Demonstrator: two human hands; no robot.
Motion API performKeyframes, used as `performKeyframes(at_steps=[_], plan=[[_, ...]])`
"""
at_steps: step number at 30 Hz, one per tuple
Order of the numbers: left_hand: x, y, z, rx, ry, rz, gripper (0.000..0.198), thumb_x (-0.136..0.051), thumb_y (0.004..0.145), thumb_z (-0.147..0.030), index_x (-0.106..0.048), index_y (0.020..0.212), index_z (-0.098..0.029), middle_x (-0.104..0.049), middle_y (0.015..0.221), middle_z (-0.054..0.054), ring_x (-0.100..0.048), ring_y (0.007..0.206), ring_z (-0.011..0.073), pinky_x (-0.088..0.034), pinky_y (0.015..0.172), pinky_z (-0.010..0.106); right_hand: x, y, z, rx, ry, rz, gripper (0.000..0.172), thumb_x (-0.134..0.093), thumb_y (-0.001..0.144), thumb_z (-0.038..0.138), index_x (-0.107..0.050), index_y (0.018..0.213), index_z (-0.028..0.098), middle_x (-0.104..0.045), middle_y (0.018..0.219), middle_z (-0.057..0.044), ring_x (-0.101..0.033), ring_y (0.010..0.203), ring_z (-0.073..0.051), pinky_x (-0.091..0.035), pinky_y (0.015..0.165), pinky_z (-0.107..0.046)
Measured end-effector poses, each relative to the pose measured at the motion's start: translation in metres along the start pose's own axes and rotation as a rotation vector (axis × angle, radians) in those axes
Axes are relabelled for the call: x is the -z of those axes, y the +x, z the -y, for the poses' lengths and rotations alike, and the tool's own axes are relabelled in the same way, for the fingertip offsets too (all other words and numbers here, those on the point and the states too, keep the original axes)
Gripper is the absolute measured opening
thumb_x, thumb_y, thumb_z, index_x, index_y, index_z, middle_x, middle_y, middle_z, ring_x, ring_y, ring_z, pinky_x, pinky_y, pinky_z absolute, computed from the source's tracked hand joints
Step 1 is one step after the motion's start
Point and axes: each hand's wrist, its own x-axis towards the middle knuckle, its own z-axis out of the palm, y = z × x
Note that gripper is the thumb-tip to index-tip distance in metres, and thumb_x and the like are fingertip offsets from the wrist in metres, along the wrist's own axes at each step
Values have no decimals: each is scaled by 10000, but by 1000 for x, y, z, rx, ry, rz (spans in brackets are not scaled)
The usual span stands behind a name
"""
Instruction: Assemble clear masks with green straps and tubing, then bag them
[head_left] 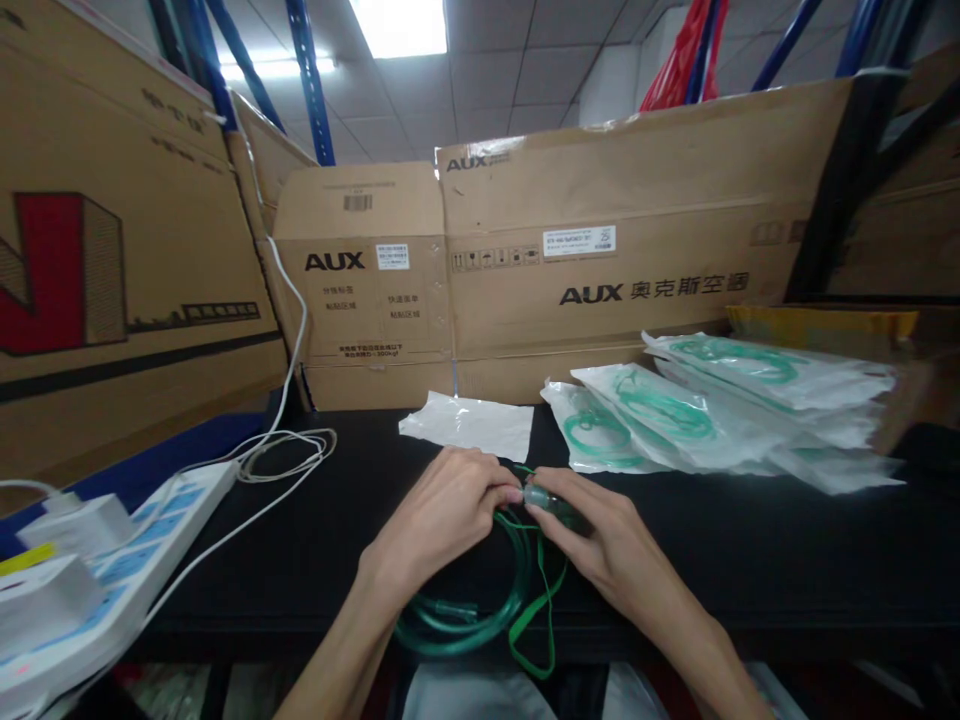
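Both my hands meet over the black table (750, 560) near its front edge. My left hand (442, 520) is closed, its fingertips pinching a small clear connector (538, 494) on a green tube. My right hand (592, 535) is closed on the same connector from the other side. The coiled green tubing (465, 615) with a green strap loops under my hands and hangs over the table edge. An empty clear plastic bag (469, 425) lies flat just beyond my hands.
A pile of sealed bags with green tubing (720, 410) lies at the right. A white power strip (112, 580) with chargers and white cables (285, 450) is at the left. Cardboard boxes (600, 260) wall the back and left.
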Motion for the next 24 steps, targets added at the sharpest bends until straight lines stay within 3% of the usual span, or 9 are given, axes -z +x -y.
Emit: performKeyframes(at_steps=[4, 7, 11, 24], plan=[[-3, 4, -8, -91, 129, -58, 198, -580, 990, -142, -762, 999, -217, -757, 949, 16, -660, 919, 201, -413, 924, 350, 2, 3, 3, -135, 69, -58, 102, -645, 959, 256, -701, 1015, 192, -760, 910, -35, -705, 773, -173, -544, 747, -243], [-4, 6, -8, -133, 143, -93, 193, -562, 1011, -160, -736, 1076, -212, -737, 1000, 22, -648, 963, 201, -422, 931, 351, 3, 4, 4, -197, 77, -87, 127, -647, 959, 309, -711, 990, 203, -763, 878, -20, -700, 745, -171, -536, 721, -233], [0, 4, -4, -151, 50, -109, 189, -549, 1026, -198, -691, 1149, -217, -719, 1081, 14, -640, 1026, 183, -443, 948, 314, 2, 3, 4, -181, 78, -109, 131, -642, 958, 304, -708, 1020, 209, -770, 938, -30, -709, 789, -179, -538, 781, -244], [14, -2, 3, -151, -12, -55, 147, -583, 1016, -243, -698, 1107, -239, -730, 1091, 4, -639, 1061, 188, -451, 964, 312, 0, 3, 9, -156, 109, -71, 119, -626, 970, 286, -698, 1021, 207, -765, 950, -49, -707, 796, -189, -545, 793, -253]])
